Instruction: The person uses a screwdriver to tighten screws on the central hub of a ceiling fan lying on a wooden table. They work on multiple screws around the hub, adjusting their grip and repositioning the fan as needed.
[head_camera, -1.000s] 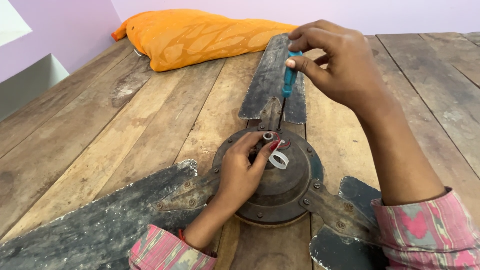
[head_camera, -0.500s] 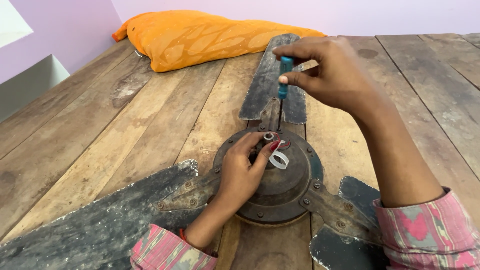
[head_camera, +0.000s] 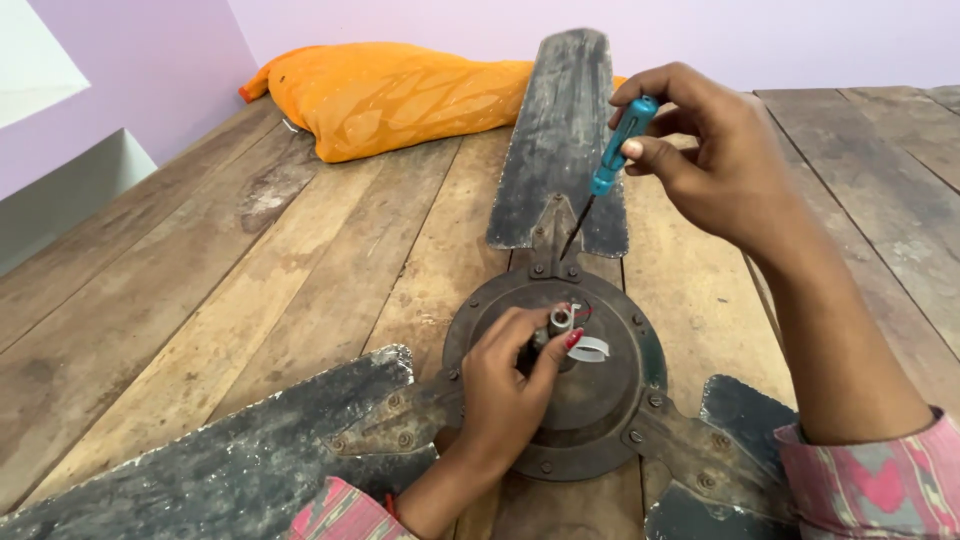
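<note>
Left hand (head_camera: 505, 395) closed around central shaft (head_camera: 560, 322) of ceiling fan motor (head_camera: 600, 400) | right hand (head_camera: 715, 160) pinched blue-handled screwdriver (head_camera: 610, 160), tip at blade bracket screw | fan lay mid-worktop (head_camera: 250, 300) toward near edge | orange pillow (head_camera: 400, 95) at far edge

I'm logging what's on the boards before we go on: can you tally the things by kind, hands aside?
Fan blades: 3, far, near left, near right
Fan motor hub: 1
Screwdriver, blue handle: 1, in the right hand
Orange cushion: 1
Total: 6
The left hand grips the hub's centre shaft.
</note>
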